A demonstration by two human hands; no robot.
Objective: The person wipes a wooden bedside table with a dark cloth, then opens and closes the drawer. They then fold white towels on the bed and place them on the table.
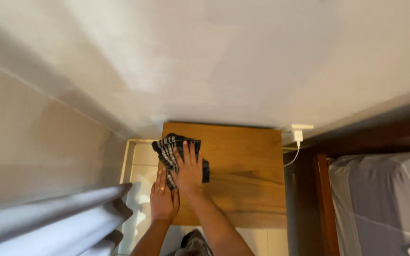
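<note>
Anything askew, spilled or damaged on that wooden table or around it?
Nothing stands out. The right hand presses flat on a bunched black-and-white checked cloth on the wooden table; the left hand rests at the table's near-left edge. A white charger sits plugged into the wall, cable hanging. No spill or damage shows.

Left hand (163,201): lower centre of the frame, palm down, fingers together and pointing toward the top of the frame, forearm bare and rising from the bottom edge. Right hand (188,169): just above and right of the left, palm down, fingers spread flat, pressing downward; bare forearm runs diagonally from the lower centre edge. Hands nearly touching.
</note>
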